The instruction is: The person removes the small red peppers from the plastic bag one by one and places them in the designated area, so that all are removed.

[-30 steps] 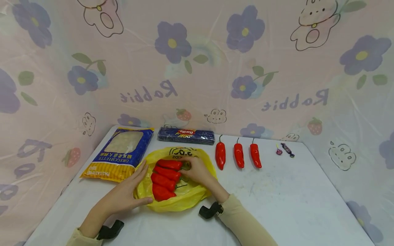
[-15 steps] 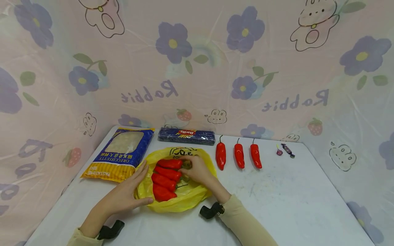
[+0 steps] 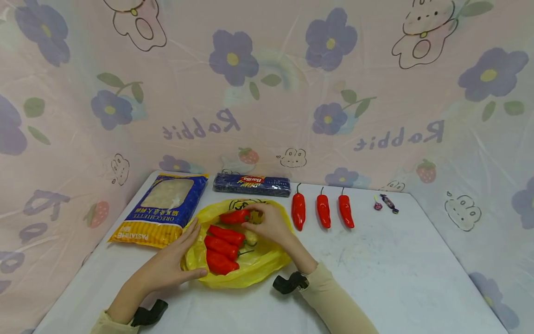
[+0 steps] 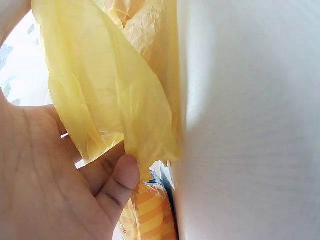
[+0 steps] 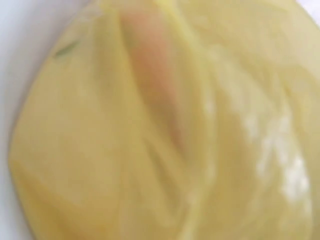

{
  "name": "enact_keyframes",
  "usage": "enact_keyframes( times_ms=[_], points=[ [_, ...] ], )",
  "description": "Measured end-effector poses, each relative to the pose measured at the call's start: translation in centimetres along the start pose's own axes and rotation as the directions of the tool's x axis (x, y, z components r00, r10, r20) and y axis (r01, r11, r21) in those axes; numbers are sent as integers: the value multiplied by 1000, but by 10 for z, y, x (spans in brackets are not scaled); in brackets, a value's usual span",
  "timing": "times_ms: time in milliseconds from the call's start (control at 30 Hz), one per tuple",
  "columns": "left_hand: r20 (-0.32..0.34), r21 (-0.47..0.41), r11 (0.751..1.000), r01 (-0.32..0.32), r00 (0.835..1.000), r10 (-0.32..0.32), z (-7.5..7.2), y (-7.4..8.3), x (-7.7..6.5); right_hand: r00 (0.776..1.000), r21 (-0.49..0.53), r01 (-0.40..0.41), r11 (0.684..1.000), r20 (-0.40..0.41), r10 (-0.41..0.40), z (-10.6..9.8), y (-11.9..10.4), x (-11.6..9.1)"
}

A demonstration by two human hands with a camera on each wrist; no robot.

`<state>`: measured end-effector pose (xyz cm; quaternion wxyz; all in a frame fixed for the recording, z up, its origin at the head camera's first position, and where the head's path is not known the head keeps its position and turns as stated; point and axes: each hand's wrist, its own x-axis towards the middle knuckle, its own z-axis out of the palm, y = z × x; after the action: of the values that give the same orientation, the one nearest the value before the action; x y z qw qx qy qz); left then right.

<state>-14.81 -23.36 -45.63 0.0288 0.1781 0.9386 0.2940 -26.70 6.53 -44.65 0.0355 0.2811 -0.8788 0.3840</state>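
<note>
In the head view, my right hand (image 3: 269, 225) pinches a red chili pepper (image 3: 235, 217) at its stem end, over a crumpled yellow plastic bag (image 3: 267, 266). Several more red peppers (image 3: 221, 248) lie side by side on the bag. A brownish-green item and a pale yellow-green lump (image 3: 251, 238) show close to the right fingers; their kinds are unclear. My left hand (image 3: 167, 266) rests against the bag's left edge, fingers extended and thumb apart. From the left wrist, the bag's thin film (image 4: 115, 85) drapes over those fingers. The right wrist view is blurred yellow plastic (image 5: 240, 140), hiding the hand.
Left of the bag lies a blue-and-yellow orecchiette pack (image 3: 160, 208). A dark blue spaghetti pack (image 3: 251, 184) is behind it. Three red peppers (image 3: 323, 211) form a row to the right. Farther right are a small purple object (image 3: 378, 205) and a wrapped candy (image 3: 389, 203).
The right hand has lifted the rearmost pepper up and slightly away from the other peppers on the bag. My left hand has stayed in place.
</note>
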Motion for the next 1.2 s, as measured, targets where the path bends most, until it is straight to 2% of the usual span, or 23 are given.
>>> enact_keyframes(
  times_ms=[333,667,1033,1200],
  points=[
    [1,3,1000,-2,1000,2,0,0,1,997,87,-51,995,-57,56,-20,-9,-2],
    [-5,8,1000,-16,1000,16,1,-3,1,990,219,-79,973,-100,102,-38,-19,-5],
    [-12,12,1000,-14,1000,15,1,-3,0,982,244,-43,969,-169,86,-48,-16,-6],
    [-5,10,1000,-5,1000,5,0,-1,0,972,265,-59,962,-204,116,-59,-14,-7]
  ],
)
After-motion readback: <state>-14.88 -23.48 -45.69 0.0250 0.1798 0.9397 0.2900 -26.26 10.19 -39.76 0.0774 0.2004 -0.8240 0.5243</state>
